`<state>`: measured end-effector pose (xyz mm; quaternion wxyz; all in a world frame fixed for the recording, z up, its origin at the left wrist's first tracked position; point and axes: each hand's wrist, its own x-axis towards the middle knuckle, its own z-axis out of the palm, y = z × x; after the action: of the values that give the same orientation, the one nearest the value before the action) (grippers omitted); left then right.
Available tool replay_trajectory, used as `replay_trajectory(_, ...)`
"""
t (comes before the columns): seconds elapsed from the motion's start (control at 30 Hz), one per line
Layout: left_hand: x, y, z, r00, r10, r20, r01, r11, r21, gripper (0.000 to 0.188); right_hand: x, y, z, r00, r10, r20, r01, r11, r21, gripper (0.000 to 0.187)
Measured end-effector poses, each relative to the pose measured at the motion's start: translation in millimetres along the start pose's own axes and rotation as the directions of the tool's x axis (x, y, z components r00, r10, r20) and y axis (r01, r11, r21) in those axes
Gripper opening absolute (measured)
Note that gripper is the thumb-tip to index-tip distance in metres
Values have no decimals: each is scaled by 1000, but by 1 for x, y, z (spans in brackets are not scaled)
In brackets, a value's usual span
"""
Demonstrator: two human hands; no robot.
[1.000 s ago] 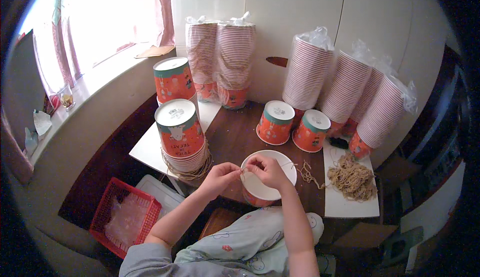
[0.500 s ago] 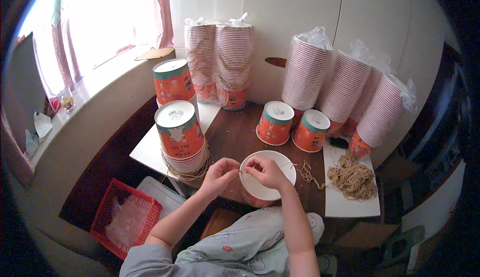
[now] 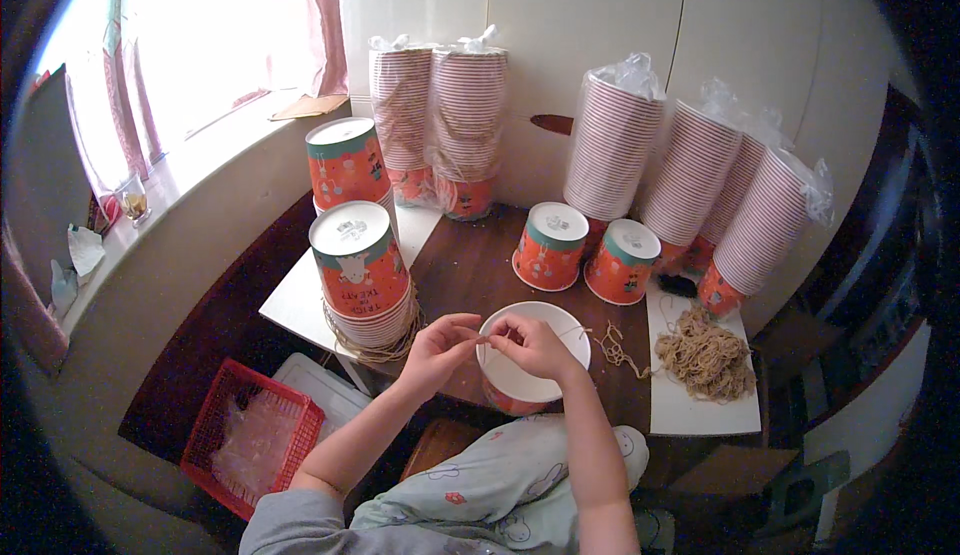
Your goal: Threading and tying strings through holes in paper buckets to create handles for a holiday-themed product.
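"What's moved?"

"Very little. Since the earlier frames the paper bucket [image 3: 520,383] has shifted a touch toward nine o'clock, and the fingers of the left hand [image 3: 438,355] look more spread."

"Where does the bucket sit?"

"Mouth up at the near edge of the brown table [image 3: 465,270], twelve o'clock from the lap. Both hands meet at its rim, about nine o'clock."

"Holding anything?"

"The left hand's thumb and a fingertip are pinched together, apparently on thin cord; the right hand [image 3: 537,348] pinches at the same spot. The strand between them is too fine to follow. More cord [image 3: 585,331] pokes out at the rim's two o'clock."

"Which step, then?"

"I'd judge the cord's end is being worked at the rim, perhaps knotted. The next move calls for a firm pinch and a gentle pull that spares the rim."

"And around them?"

"A tangle of cord [image 3: 705,357] on a white board [image 3: 715,419] at three. Overturned buckets [image 3: 552,247] at twelve and one, bagged stacks [image 3: 615,150] behind them. Nested buckets [image 3: 362,270] at ten, a red basket [image 3: 268,382] at eight, a bright window [image 3: 225,40] farther off toward ten."
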<state>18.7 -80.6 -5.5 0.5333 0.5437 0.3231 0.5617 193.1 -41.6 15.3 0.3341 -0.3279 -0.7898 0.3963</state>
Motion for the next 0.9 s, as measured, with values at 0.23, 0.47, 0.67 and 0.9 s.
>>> replay_trajectory(0.23, 0, 2, 2, 1000, 23, -20, -21, 997, 77, 26, 0, 5, 1, 1000, -20, -11, 20, 1000, -4, 14)
replay_trajectory(0.47, 4, -4, -4, 995, 65, -74, -52, 985, 167, 20, 1, 7, 2, 999, -26, 19, 25, 1000, 19, 12)
replay_trajectory(0.67, 3, -5, -6, 992, 74, -101, -51, 975, 214, 19, 0, 4, -1, 998, -22, 62, 22, 1000, -2, 10)
replay_trajectory(0.9, 0, 1, -5, 992, -123, -32, 125, 990, 60, 14, -3, -12, -3, 1000, 4, 5, -4, 1000, 22, 8)
